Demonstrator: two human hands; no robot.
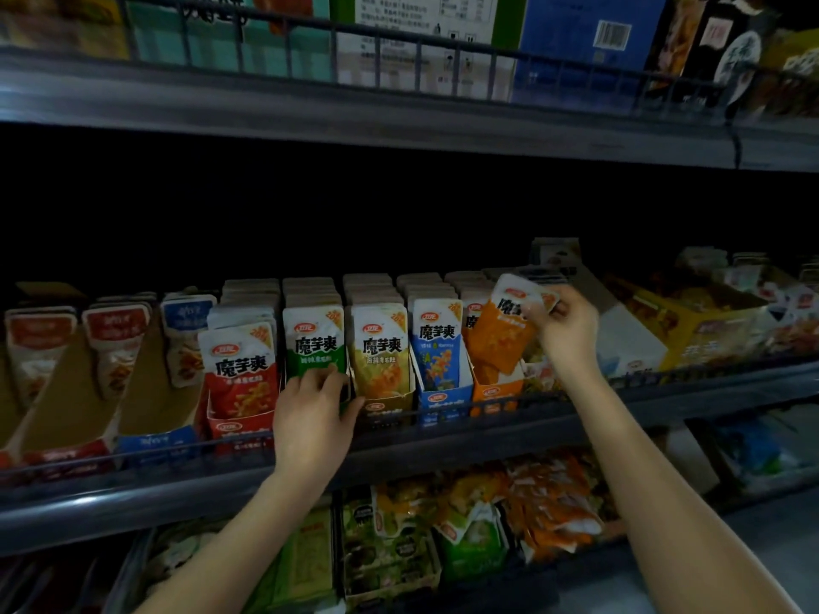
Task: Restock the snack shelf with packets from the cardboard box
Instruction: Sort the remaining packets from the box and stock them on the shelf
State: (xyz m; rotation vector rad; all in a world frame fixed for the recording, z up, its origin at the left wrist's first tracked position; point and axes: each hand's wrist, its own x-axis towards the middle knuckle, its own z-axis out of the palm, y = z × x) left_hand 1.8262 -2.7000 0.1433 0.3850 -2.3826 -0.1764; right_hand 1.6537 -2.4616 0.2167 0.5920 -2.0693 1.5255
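On the middle shelf (pixel 443 440) stand display trays of snack packets: red (pixel 241 370), green (pixel 314 339), yellow (pixel 381 352), blue (pixel 438 343) and orange (pixel 498 334). My right hand (pixel 565 334) pinches the top of the tilted orange packet above its orange tray (pixel 492 394). My left hand (pixel 314 414) grips the front of the green packets' tray, fingers curled over its edge. The cardboard box is not in view.
Three half-empty trays (pixel 88 392) with red and blue packets stand at the left. Yellow and white boxes (pixel 691 330) sit at the right. A wire rail (pixel 399 418) runs along the shelf front. More packets (pixel 532 502) fill the shelf below, and boxes (pixel 425 42) line the one above.
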